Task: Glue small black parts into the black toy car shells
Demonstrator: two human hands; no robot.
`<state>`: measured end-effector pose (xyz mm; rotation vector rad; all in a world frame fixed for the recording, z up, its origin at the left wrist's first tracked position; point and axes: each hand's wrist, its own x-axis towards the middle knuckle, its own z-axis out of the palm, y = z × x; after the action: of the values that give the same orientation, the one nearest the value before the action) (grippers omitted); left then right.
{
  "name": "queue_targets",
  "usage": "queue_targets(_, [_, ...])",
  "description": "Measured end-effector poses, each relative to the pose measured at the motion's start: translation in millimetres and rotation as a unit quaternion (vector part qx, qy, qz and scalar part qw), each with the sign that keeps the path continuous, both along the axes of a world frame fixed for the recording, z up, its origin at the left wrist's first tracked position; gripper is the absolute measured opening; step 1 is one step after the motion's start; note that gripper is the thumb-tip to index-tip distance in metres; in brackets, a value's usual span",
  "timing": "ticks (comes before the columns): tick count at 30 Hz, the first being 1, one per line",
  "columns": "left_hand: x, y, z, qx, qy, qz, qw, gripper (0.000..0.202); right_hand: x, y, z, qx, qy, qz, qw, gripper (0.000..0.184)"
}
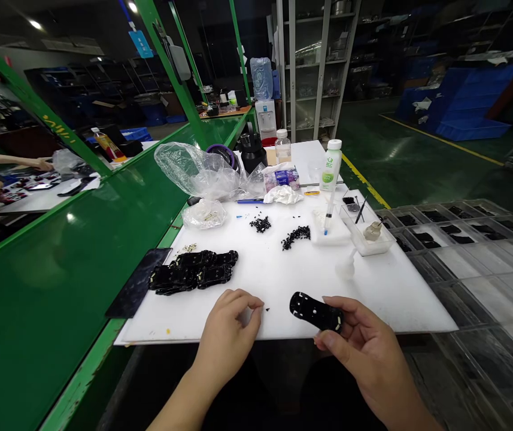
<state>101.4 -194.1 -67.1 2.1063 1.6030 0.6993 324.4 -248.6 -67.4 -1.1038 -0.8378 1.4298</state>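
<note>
My right hand grips one end of a black toy car body between thumb and fingers, above the board's front edge. Small pale spots show on the car body. My left hand is closed in a pinch over the white board; anything between its fingertips is too small to make out. Just right of those fingertips lies a tiny black part. Several more black car bodies are grouped at the left of the board. Two loose piles of small black parts lie farther back.
A syringe stands on a white block. Beside it is a clear tray with tools. A white bottle, plastic bags and tissues line the back. Divided bins flank the right; a green barrier runs left, with another person's arm beyond.
</note>
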Motion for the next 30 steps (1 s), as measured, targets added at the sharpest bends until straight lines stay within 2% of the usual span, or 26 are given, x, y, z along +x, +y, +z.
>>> queue_targets(2, [3.5,-3.0,0.8,-0.012,0.018,0.03,0.999,0.015,0.0,-0.1,0.2,-0.001,0.002,-0.001,1.0,0.04])
queue_targets(4, [7.0,-6.2,-1.0,0.004,0.039,0.035,0.999,0.016,-0.1,-0.2,-0.1,0.0,0.004,-0.003,1.0,0.04])
queue_targets(9, [13.6,-10.0,-7.2,0.092,0.105,-0.032,0.99,0.019,0.4,-0.3,-0.2,0.005,-0.006,-0.004,1.0,0.04])
queue_targets(11, [16.1,-9.3,-6.1,0.101,0.133,-0.062,0.984,0.02,0.8,-0.3,0.6,0.001,-0.014,-0.001,1.0,0.04])
queue_targets(14, [20.1,-6.4,-2.1,0.067,0.126,-0.083,0.986,0.019,0.9,-0.5,1.5,-0.01,-0.028,0.0,1.0,0.042])
queue_targets(18, [22.8,-3.4,0.8,0.017,0.082,-0.076,0.994,0.02,0.5,-0.8,0.1,-0.006,-0.027,-0.001,1.0,0.043])
queue_targets(23, [21.9,-3.2,3.6,0.022,0.114,-0.093,0.989,0.022,2.6,0.0,-2.6,-0.009,-0.038,0.0,0.999,0.044])
queue_targets(30, [23.3,5.1,10.3,-0.01,0.106,-0.11,0.988,0.023,4.1,0.9,-3.3,-0.006,-0.05,0.003,0.999,0.045])
